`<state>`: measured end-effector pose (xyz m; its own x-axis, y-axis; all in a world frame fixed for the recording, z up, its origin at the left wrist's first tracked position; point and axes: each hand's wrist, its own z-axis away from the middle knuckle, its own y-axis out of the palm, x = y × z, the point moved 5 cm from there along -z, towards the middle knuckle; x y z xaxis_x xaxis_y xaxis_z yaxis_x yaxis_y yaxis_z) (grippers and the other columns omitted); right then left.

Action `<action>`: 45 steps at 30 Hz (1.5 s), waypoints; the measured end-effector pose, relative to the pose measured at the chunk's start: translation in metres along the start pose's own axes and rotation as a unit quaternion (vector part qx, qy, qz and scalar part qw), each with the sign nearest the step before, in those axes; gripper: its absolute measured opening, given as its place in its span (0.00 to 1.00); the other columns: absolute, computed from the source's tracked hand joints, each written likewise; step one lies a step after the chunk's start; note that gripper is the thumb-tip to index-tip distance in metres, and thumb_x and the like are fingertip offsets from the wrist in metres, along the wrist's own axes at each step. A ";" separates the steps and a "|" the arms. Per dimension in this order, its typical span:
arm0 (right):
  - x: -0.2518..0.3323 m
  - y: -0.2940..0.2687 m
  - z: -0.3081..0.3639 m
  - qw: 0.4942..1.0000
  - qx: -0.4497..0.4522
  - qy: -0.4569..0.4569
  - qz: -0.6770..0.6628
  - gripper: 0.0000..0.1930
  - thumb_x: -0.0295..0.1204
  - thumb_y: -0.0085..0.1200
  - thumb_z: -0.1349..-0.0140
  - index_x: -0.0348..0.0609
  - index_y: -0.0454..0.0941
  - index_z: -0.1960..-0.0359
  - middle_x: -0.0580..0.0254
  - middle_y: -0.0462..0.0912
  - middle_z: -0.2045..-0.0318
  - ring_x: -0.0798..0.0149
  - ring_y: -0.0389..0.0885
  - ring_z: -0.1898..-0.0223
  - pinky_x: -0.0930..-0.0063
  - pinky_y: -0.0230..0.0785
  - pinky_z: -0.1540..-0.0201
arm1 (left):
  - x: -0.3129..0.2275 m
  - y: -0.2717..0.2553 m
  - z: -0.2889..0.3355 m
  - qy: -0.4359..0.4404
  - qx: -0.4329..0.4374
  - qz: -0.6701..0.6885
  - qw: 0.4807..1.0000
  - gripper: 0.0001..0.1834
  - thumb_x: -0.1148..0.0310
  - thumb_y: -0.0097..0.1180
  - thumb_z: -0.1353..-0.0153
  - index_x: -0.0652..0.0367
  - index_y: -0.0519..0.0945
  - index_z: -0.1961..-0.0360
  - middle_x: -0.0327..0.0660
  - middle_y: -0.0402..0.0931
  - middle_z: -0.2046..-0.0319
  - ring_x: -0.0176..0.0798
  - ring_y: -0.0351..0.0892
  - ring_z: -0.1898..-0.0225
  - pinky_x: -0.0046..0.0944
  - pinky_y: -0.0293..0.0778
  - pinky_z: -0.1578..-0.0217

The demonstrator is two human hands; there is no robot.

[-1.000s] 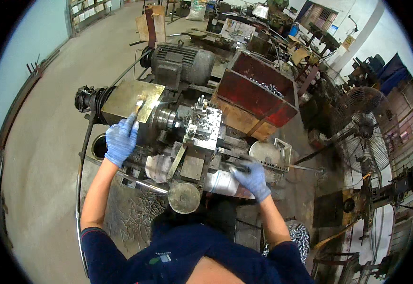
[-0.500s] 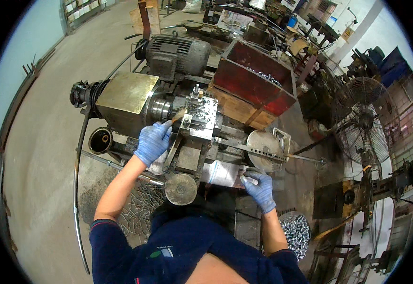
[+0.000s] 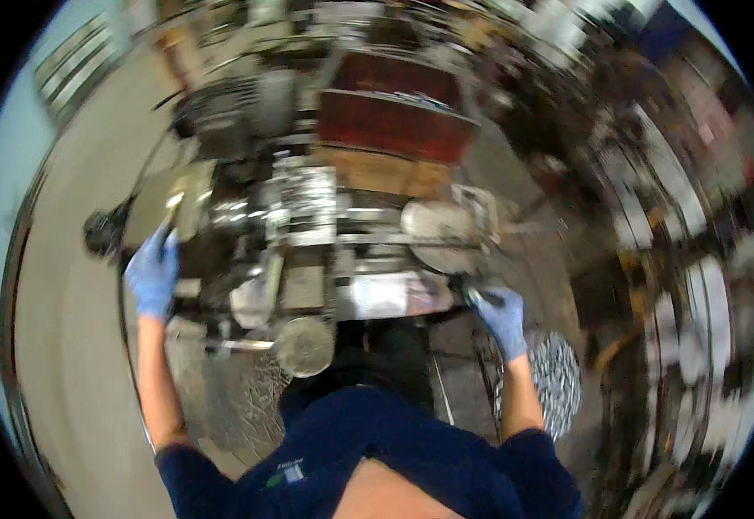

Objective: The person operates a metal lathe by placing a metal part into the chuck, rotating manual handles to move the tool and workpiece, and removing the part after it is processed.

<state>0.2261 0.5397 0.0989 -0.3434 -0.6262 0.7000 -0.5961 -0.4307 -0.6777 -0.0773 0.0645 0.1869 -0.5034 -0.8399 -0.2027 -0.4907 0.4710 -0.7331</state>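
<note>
Motion blurs the view. My left hand, in a blue glove, is closed on a small brush, whose pale tip points up over the brassy cover of a lathe-like machine. To its right are the shiny spindle and the metal tool block. My right hand, gloved too, has its fingers curled at a small dark thing too smeared to name. It is beside the right end of a pale printed sheet and below a round metal disc.
A red bin with metal parts stands behind the machine, right of a motor. A round handwheel projects toward me. Shiny parts fill a round container by my right forearm. Thin rods lie on the floor.
My left hand has moved left with the brush, from beside the spindle to the brassy cover. My right hand has shifted off the sheet's end. The whole view has swung.
</note>
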 end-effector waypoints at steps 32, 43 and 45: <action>-0.379 -0.071 0.054 0.858 0.187 0.332 0.344 0.31 0.51 0.57 0.55 0.40 0.78 0.54 0.47 0.78 0.52 0.50 0.77 0.52 0.62 0.68 0.47 | -0.024 0.108 0.170 -0.105 0.222 0.144 0.959 0.18 0.58 0.48 0.35 0.63 0.80 0.70 0.45 0.74 0.84 0.37 0.68 0.84 0.41 0.64 0.79; -0.366 -0.077 0.060 0.852 0.191 0.339 0.349 0.34 0.56 0.55 0.53 0.37 0.78 0.55 0.42 0.78 0.54 0.49 0.76 0.51 0.62 0.68 0.47 | -0.010 0.121 0.177 -0.142 0.270 0.173 0.937 0.19 0.59 0.48 0.35 0.66 0.79 0.69 0.40 0.76 0.81 0.32 0.69 0.81 0.38 0.66 0.78; -0.352 -0.082 0.055 0.855 0.197 0.330 0.347 0.34 0.56 0.55 0.53 0.37 0.78 0.55 0.42 0.79 0.55 0.49 0.76 0.51 0.61 0.68 0.47 | -0.017 0.113 0.170 -0.159 0.305 0.255 0.904 0.19 0.59 0.48 0.34 0.66 0.79 0.69 0.37 0.76 0.80 0.28 0.69 0.79 0.35 0.67 0.77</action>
<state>0.4362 0.7593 -0.1038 -0.9279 -0.3726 -0.0150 0.1642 -0.3720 -0.9136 -0.0032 0.0865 -0.0032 -0.2766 -0.6365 -0.7199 0.2799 0.6633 -0.6940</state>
